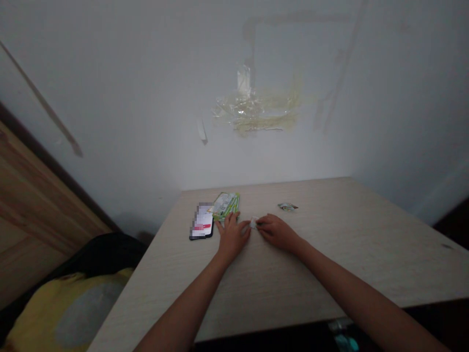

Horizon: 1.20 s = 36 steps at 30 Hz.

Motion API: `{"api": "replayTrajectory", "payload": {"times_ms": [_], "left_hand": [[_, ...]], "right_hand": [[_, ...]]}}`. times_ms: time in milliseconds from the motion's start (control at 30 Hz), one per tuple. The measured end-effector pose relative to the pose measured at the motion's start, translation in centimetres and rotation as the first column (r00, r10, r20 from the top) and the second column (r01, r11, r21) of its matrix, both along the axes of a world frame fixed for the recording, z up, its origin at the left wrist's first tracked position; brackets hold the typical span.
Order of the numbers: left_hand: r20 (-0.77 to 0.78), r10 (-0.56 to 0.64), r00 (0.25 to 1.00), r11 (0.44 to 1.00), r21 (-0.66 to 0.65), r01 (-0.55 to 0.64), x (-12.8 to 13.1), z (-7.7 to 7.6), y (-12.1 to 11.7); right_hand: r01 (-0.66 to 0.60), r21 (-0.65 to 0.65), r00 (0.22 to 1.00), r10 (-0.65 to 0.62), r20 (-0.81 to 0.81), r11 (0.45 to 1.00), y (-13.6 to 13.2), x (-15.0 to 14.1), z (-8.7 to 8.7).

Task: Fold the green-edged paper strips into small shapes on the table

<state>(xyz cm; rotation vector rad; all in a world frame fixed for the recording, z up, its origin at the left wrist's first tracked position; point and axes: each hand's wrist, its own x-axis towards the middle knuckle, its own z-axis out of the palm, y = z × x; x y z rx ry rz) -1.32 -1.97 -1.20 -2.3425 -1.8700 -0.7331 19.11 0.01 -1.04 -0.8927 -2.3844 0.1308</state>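
Note:
Both my hands rest near the middle of a pale wooden table [330, 264]. Between them lies a small white piece [253, 223], perhaps folded paper or a wrapper. My left hand [232, 234] lies flat with its fingers spread, its fingertips touching a green and white packet [226, 205], its thumb beside the white piece. My right hand [276, 231] has its fingers curled together, pinching the white piece at its right side.
A black phone [202, 222] lies left of the green packet. A small crumpled wrapper [287, 207] sits further back on the table. The white wall [146, 98] behind carries tape remains. A yellow and black bundle [73, 303] lies at the lower left.

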Motion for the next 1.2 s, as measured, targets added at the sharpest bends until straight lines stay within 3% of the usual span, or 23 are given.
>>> {"api": "replayTrajectory", "payload": {"times_ms": [333, 700, 1200], "left_hand": [[-0.076, -0.045, 0.996, 0.999, -0.026, 0.043, 0.1, 0.0, -0.2], [-0.17, 0.0, 0.985, 1.0, 0.018, 0.003, -0.2, 2.0, -1.1], [-0.182, 0.014, 0.983, 1.0, 0.001, -0.014, -0.6, 1.9, -0.8]], "right_hand": [[0.038, -0.072, 0.999, -0.035, 0.039, 0.997, 0.3, 0.3, -0.3], [0.077, -0.081, 0.997, -0.076, 0.011, 0.994, 0.2, 0.0, -0.6], [0.083, -0.08, 0.996, -0.085, -0.016, 0.993, 0.1, 0.0, -0.7]]}}
